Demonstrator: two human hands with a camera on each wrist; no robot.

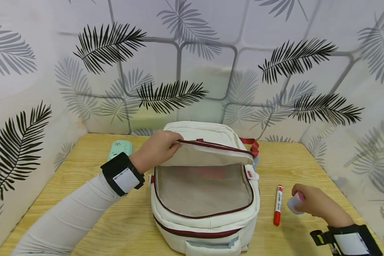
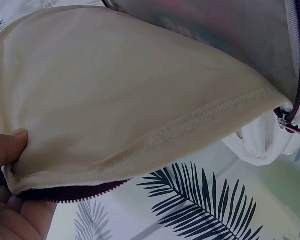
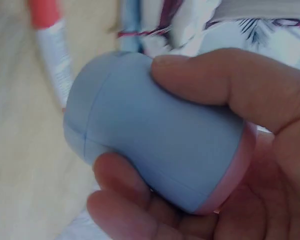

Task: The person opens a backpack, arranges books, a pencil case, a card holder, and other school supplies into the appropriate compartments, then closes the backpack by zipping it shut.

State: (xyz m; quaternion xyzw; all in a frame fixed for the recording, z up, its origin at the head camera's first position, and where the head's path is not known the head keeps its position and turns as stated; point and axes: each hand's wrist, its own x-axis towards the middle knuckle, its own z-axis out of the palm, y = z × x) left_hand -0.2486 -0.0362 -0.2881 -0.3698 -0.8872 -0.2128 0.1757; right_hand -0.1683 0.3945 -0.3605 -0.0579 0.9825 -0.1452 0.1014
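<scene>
A white backpack [image 1: 196,222] with dark red zips sits in the middle of the table, its main compartment unzipped. My left hand [image 1: 157,149] pinches the zipped edge of the raised flap [image 1: 208,156]. In the left wrist view, the thumb presses on the beige lining [image 2: 115,95] and the fingers lie behind it. Inside the compartment something pinkish [image 1: 212,173] shows dimly. Right of the bag, my right hand [image 1: 320,204] holds a small rounded blue object with a pink end [image 3: 155,130]; its exact kind is unclear. Thumb and fingers curl round its waist, above the table.
A red and white marker [image 1: 277,206] lies on the table between the bag and my right hand. Behind my left wrist is a mint-green case [image 1: 121,147]. A red strap [image 1: 251,144] hangs at the bag's right side. Leaf-patterned sheeting [image 1: 208,71] surrounds the wooden table [image 1: 124,220].
</scene>
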